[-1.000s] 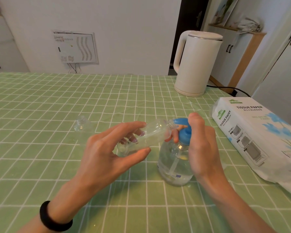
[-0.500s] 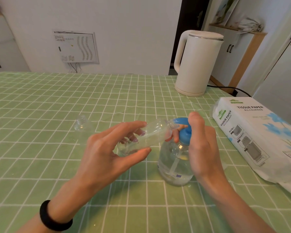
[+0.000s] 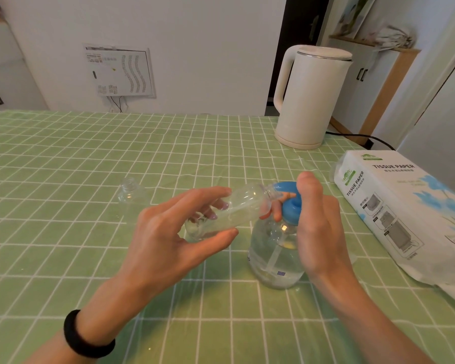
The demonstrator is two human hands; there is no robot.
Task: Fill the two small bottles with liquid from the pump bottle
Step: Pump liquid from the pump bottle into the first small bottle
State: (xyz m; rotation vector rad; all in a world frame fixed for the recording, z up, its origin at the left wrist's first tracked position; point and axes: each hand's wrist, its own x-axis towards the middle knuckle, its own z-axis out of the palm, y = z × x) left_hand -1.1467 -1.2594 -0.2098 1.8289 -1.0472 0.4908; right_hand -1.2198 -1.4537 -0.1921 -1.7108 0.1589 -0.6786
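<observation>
The pump bottle (image 3: 275, 258) stands on the green checked tablecloth (image 3: 63, 179) under my right hand (image 3: 318, 219), which wraps its blue pump head (image 3: 290, 203). My left hand (image 3: 168, 232) pinches one small bottle (image 3: 237, 206) tilted on its side, mouth at the spout. The other small bottle (image 3: 129, 193) stands upright well off to the left, apart from both hands.

Almost nothing is changing across these moments: the left hand (image 3: 166, 232) is keeping the small bottle (image 3: 229, 208) tilted, mouth against the blue pump head (image 3: 289, 203), and the right hand (image 3: 318, 219) is staying on the pump bottle (image 3: 273, 258), shifting only a hair.
</observation>
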